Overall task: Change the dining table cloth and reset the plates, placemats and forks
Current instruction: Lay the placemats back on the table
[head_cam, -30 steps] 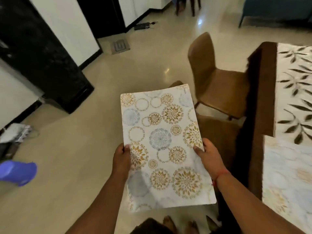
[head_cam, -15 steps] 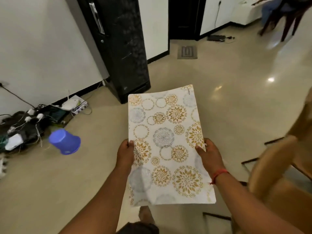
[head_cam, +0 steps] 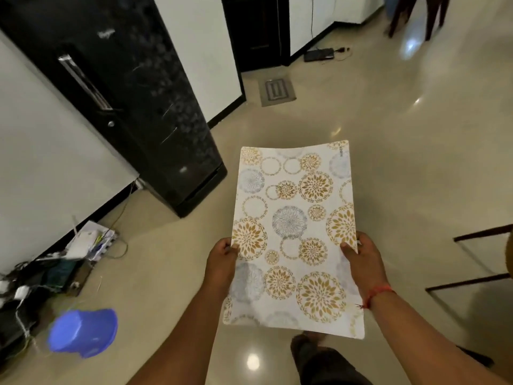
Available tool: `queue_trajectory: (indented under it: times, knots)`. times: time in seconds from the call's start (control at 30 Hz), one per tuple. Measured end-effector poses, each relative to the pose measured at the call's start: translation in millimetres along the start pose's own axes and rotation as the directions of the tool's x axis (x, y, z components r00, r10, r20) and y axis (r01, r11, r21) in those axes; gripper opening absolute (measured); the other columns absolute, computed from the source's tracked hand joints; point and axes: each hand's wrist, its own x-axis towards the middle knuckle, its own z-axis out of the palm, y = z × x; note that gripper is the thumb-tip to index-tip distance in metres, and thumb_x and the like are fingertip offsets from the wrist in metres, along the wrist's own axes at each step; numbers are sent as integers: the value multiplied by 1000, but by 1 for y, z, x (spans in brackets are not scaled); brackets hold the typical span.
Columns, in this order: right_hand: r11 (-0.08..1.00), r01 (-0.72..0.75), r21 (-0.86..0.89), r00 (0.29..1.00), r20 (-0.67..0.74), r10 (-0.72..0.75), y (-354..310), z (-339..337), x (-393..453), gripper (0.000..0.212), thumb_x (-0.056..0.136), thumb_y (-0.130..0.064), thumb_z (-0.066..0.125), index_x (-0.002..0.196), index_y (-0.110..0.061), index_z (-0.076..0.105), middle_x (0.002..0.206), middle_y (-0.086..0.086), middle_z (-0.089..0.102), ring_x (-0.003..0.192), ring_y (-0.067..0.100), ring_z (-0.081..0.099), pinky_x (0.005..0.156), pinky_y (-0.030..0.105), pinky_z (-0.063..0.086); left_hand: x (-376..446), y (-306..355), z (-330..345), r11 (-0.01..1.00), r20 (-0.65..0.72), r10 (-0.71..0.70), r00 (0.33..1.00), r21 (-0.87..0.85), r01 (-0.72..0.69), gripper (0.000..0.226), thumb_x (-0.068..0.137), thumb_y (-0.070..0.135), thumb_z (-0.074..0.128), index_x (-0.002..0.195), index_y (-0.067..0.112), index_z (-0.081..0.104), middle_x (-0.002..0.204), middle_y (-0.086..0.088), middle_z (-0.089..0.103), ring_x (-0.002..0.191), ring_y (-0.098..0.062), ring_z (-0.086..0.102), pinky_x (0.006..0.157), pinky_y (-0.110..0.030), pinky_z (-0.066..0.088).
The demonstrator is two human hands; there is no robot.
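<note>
Both grips clenched on one placemat (head_cam: 294,237): left hand (head_cam: 222,262) pinching its left long edge, thumb on top, fingers curled under; right hand (head_cam: 361,262) pinching the right long edge the same way, a red thread (head_cam: 379,294) tied round that wrist. Placemat held flat in the air in front of the body, above the floor (head_cam: 402,168), long axis running away from the camera, far end curling down slightly. White ground printed with gold and grey floral circles; small dark lettering at the far right corner, too small to read with certainty.

Directly beneath the near edge, a foot and a dark trouser leg (head_cam: 319,357). Glossy beige tile all round, with bright light spots reflected in it.

To the left, near the floor, a blue plastic tub (head_cam: 83,332), blurred, tipped on its side. Further left along the wall, a heap of cables, plugs and small white boxes (head_cam: 50,273). Beyond that, a tall black refrigerator (head_cam: 133,101) with a silver handle, standing against the white wall.

Ahead, well past the placemat, a grey floor mat (head_cam: 277,91) before a dark doorway, and a small black device (head_cam: 319,54) with its cord on the tiles. Dark wooden chair legs (head_cam: 416,15) at the top right.

To the right, just beside the right forearm, thin dark frame bars (head_cam: 477,259) of some furniture, cut by the edge.
</note>
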Motion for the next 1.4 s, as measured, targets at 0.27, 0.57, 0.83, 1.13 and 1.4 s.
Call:
queue_trajectory:
  times: [0.27, 0.57, 0.83, 1.13, 1.4]
  knots:
    - [1000, 4, 5, 998, -58, -4, -68, -20, 202, 23, 98, -11, 58, 119, -20, 61, 114, -10, 68, 110, 13, 62, 101, 37, 47, 162, 136, 109, 1000, 64, 21, 998, -20, -20, 10, 97, 14, 60, 98, 19, 69, 97, 0, 77, 96, -23, 72, 95, -49, 55]
    - [997, 3, 79, 961, -277, 19, -128, -94, 401, 26, 99, -11, 57, 122, -23, 59, 117, -3, 68, 108, 16, 64, 94, 34, 50, 333, 268, 300, 995, 250, 57, 966, 62, -75, 9, 96, 14, 61, 98, 19, 68, 97, 2, 76, 97, -22, 70, 94, -44, 54]
    - [980, -24, 200, 777, -613, 144, -164, -203, 525, 25, 98, -9, 57, 118, -24, 60, 116, 0, 69, 109, 22, 65, 100, 41, 50, 442, 401, 537, 929, 559, 78, 825, 260, -264, 9, 99, 15, 58, 102, 17, 66, 96, 5, 70, 85, -12, 63, 69, -25, 47]
    - [938, 16, 345, 572, -773, 275, -153, -370, 646, 28, 98, -7, 57, 125, -15, 59, 120, 1, 68, 114, 19, 63, 100, 39, 50, 466, 479, 820, 824, 794, 74, 603, 292, -486, 14, 101, 14, 54, 111, 15, 64, 103, 1, 69, 95, -16, 63, 77, -28, 48]
    - [910, -1, 415, 458, -809, 369, -168, -546, 731, 26, 98, -14, 59, 122, -25, 60, 118, -4, 69, 113, 18, 63, 104, 47, 48, 434, 545, 1038, 796, 866, 20, 499, 288, -532, 14, 101, 10, 52, 108, 11, 65, 101, -5, 70, 87, -15, 61, 73, -23, 46]
